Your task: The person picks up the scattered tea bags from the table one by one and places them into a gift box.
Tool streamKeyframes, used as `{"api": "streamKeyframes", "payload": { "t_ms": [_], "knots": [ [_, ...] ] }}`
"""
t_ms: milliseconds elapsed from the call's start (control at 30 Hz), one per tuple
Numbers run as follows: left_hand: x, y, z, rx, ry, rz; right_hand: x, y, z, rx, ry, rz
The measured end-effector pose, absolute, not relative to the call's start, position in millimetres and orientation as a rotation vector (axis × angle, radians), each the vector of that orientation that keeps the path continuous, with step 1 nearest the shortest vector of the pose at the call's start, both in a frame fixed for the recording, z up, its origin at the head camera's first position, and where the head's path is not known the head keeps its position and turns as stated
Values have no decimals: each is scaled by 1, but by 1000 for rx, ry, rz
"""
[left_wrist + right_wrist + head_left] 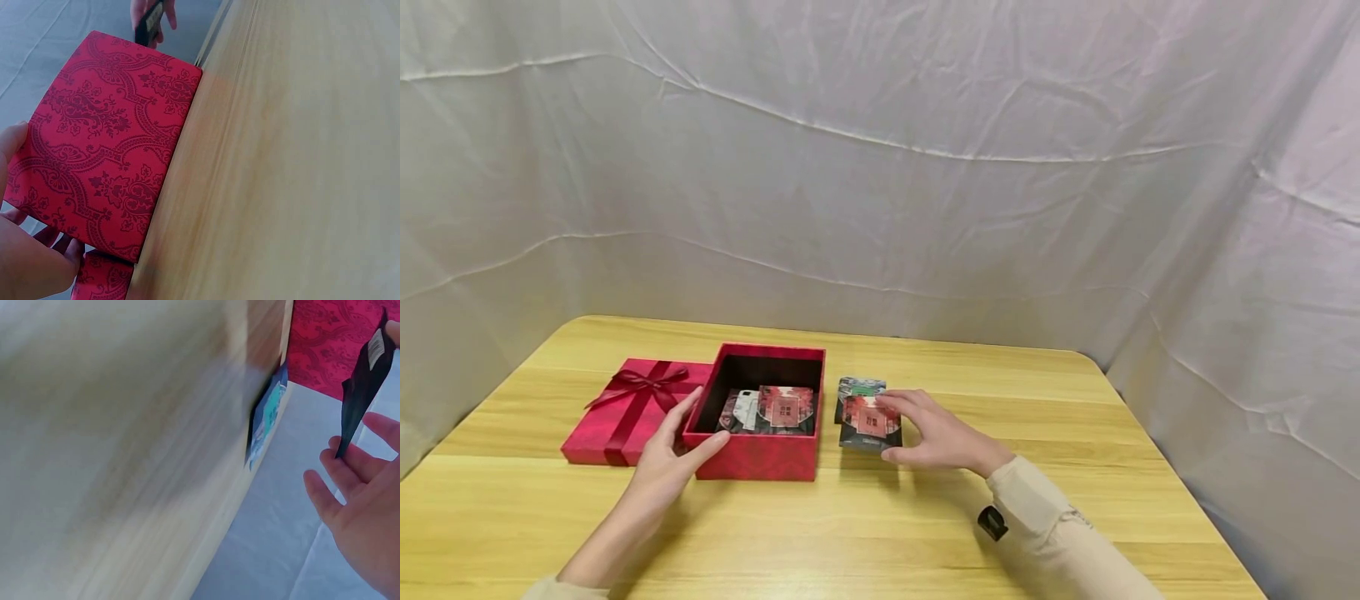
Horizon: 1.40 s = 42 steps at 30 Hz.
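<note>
A red patterned gift box (pixel 756 457) stands uncovered, with several flat printed sachets (pixel 786 408) inside. My left hand (pixel 662 462) holds its near left corner, thumb on the front and fingers along the left side. In my right hand (pixel 936 433), thumb and fingers pinch a dark sachet with a red picture (pixel 871 421), right of the box. The right wrist view shows this dark sachet (pixel 367 381) edge-on, tilted and raised off the table. Another sachet with a green and blue print (pixel 859 387) lies on the table behind it, partly covered in the head view.
Left of the box lies its red lid (pixel 598 425) with a dark red ribbon bow (pixel 643 383). The wooden table (pixel 865 542) has rounded far corners. Pale cloth (pixel 880 208) hangs behind and at the sides. A black device (pixel 992 522) sits at my right wrist.
</note>
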<state>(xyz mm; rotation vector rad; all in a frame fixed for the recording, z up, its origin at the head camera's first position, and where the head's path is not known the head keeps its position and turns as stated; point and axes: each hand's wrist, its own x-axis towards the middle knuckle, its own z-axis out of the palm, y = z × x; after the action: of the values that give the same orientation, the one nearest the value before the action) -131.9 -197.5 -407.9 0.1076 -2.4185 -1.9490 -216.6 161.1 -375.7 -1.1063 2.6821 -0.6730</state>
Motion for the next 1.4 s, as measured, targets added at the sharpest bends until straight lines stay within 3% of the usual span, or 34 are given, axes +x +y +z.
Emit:
{"api": "streamKeyframes", "payload": {
  "t_ms": [1400],
  "knots": [
    [-132,-198,-409,106,-2427,-1934,-232,139,-339,-1195,2695,-667]
  ]
}}
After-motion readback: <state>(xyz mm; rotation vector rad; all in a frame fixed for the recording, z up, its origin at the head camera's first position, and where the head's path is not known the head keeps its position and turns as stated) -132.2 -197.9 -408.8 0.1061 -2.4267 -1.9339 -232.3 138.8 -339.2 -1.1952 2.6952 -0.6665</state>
